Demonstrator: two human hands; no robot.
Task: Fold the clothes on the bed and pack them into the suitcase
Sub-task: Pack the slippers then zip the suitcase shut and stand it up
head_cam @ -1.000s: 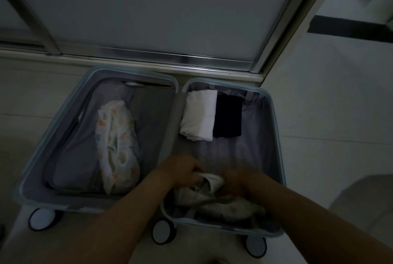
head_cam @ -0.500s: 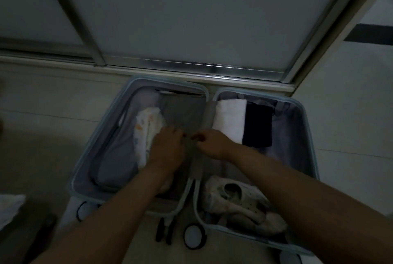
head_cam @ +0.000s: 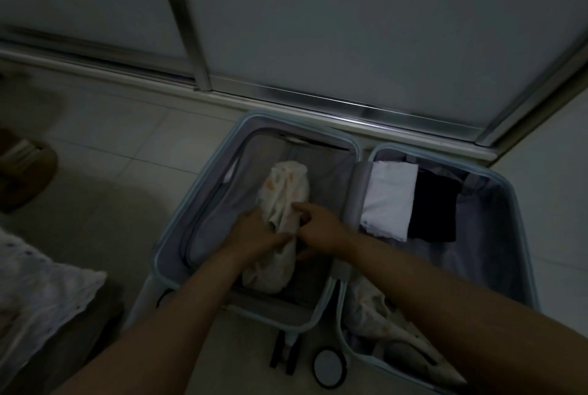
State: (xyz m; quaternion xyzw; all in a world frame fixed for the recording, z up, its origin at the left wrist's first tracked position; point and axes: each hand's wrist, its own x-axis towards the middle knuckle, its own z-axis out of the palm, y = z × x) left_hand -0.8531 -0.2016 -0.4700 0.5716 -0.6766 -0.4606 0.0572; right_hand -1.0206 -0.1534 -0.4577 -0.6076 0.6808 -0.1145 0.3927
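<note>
My worry is the patterned bundle coming undone. It is soft, loosely rolled cloth, and I hold it only about its middle, so both ends are free. If I lift or drag it from there, I expect the far end to sag and the folds to open, and I would have to fold it again. The light is poor and the view is smeared, so I could also catch the lining of the suitcase together with the cloth without noticing. Carrying it across the hinge carelessly might knock the white folded garment and the black folded garment, which lie side by side, touching, at the far end of the suitcase's right half.

The bundle lies lengthwise in the suitcase's left half, roughly in the middle of that half. My left hand comes in from the bundle's left, with its fingers and thumb curled round the middle. My right hand meets it from the hinge side: one finger lies stretched along the top of the cloth and the rest seem clamped on the edge, though the blur leaves that a little uncertain. The bundle's far end sticks out well beyond both hands, and its near end shows below my left wrist.

A second patterned garment sits at the near end of the right half, under my right forearm.
</note>
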